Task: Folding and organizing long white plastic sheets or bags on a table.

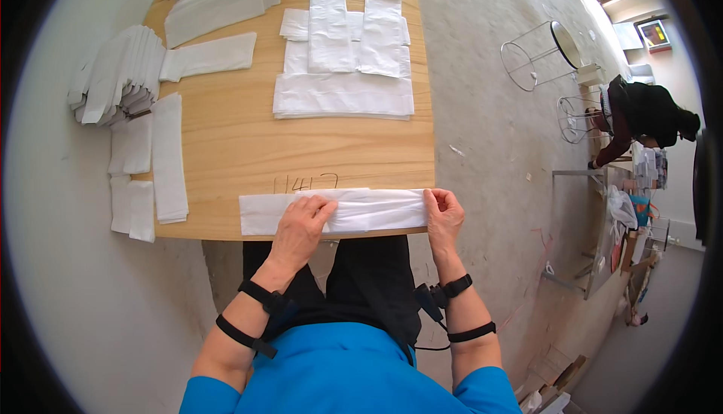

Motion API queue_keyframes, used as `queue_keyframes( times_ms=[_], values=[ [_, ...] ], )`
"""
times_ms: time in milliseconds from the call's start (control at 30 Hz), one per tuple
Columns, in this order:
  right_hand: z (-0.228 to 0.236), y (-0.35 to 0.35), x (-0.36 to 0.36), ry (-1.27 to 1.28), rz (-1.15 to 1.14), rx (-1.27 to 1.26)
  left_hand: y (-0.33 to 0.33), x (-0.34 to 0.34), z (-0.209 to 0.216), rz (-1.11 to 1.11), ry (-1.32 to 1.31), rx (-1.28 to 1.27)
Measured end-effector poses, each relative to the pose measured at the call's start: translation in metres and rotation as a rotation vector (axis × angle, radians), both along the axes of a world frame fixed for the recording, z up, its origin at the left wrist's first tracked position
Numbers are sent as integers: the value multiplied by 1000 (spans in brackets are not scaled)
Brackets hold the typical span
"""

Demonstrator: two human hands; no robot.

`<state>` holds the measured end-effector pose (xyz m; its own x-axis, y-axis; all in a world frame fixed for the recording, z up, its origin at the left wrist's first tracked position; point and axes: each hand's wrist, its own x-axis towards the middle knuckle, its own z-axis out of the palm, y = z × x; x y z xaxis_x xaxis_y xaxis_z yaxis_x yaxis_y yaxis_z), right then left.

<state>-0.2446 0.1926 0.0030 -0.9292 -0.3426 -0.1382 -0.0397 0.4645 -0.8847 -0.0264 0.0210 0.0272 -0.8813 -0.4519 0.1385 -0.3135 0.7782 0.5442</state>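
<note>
A long folded white sheet (376, 210), creased and thin, lies along the table's near edge. My left hand (300, 229) rests on it left of its middle, fingers bent and pressed together against the surface. At its right end, my right hand (445, 216) pinches the corner between thumb and fingers, just by the table's right edge. A second white layer sticks out to the left under my left hand. Whether the sheet is paper or thin plastic I cannot tell.
On the wooden table (226, 135) lie a layered pile of folded white sheets (343, 96), a fanned stack (124, 75) and more strips along the left wall. Stools (563, 45) stand on the floor to the right. Farther right, a person (648, 113) bends by a cluttered bench.
</note>
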Motion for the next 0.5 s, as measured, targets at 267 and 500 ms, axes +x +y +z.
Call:
queue_keyframes(
  times_ms=[267,500],
  values=[
    [32,-13,29,333,-4,92,-6,0,1,-26,-13,66],
    [18,-23,41,49,-72,15,-9,0,4,-48,-53,134]
  ],
)
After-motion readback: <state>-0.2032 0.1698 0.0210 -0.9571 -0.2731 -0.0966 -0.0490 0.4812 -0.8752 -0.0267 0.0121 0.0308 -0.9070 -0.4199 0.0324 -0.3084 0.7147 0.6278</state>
